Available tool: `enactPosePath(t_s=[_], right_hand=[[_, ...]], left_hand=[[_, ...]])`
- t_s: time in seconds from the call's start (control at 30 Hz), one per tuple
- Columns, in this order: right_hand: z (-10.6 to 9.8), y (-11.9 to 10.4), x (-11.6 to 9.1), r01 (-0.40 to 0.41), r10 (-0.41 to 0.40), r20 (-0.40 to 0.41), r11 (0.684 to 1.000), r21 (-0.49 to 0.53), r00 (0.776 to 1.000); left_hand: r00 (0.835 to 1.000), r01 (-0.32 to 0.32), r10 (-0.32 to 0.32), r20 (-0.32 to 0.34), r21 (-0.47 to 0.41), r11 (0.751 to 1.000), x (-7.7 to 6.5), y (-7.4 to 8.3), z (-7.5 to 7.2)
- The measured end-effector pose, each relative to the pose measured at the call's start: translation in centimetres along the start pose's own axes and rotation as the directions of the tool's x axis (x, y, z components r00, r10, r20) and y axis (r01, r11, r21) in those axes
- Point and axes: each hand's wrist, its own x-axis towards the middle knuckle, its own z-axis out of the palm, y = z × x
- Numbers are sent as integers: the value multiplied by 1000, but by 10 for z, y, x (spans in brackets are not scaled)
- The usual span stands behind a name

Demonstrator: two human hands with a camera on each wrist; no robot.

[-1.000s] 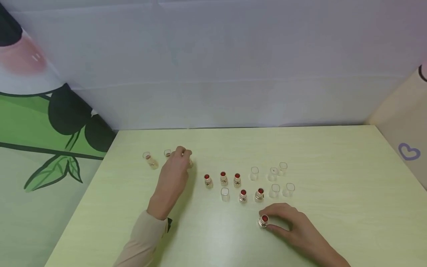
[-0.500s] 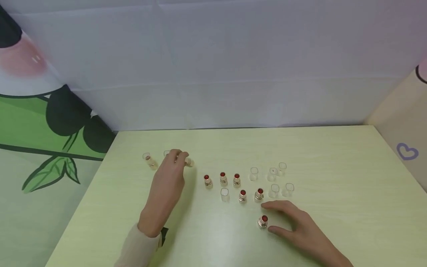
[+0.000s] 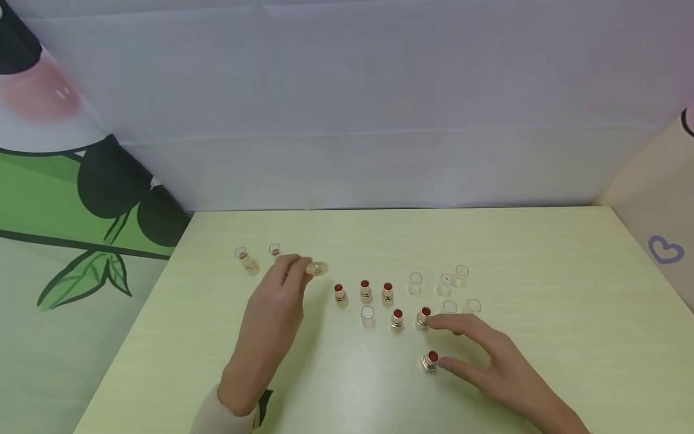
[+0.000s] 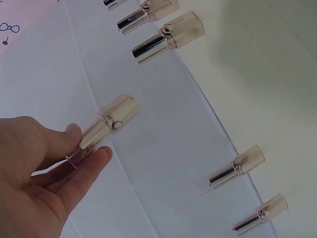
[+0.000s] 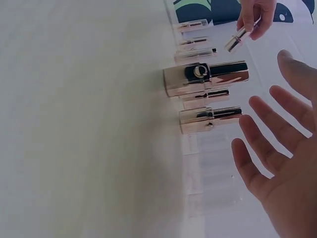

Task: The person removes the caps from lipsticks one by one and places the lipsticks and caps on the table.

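Note:
My left hand (image 3: 271,313) pinches a capped lipstick (image 4: 106,126) by its clear-capped end. In the head view that tube leans over sideways, its base pointing right. My right hand (image 3: 496,358) is spread, with nothing in its grasp. Its thumb is right beside an uncapped lipstick (image 3: 430,361) with a red top, standing upright at the front. The index fingertip overlaps a second upright red-topped lipstick (image 3: 423,318) in the head view. Several more uncapped ones, such as the lipstick (image 3: 397,320), stand to the left of it.
Clear caps (image 3: 415,283) stand in a loose group right of centre, and a single clear cap (image 3: 367,316) is among the lipsticks. Two capped lipsticks are at the back left, one a tube (image 3: 247,263) in plain view. A white cloth wall (image 3: 379,150) rises behind the table (image 3: 542,271).
My right thumb and finger have let go of the front lipstick and spread apart, the hand shifting right. My left hand has drawn back slightly, and its lipstick has come into view, tipped sideways.

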Motion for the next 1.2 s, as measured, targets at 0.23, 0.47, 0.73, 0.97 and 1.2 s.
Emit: enactPosePath(t_s=[0.23,0.47,0.73,0.97,1.2], right_hand=[[-5,-12,13,10,-10,-11,1000,-17,1000],[-9,-28,25,-46,46,-17,999,-5,999],[-11,-42,43,-15,13,-84,1000,-20,996],[-9,-49,56,21,-19,-102,1000,19,995],[-5,-54,61,95,-93,-90,995,14,992]], left_hand=[[994,-89,82,-78,-97,991,-3,7,-5],[982,-160,138,-125,-184,970,-7,19,-8],[970,-220,183,-163,-251,943,-7,32,-3],[900,-390,312,-305,-242,888,-2,45,-3],[804,-551,447,-392,-209,808,1,51,-2]])
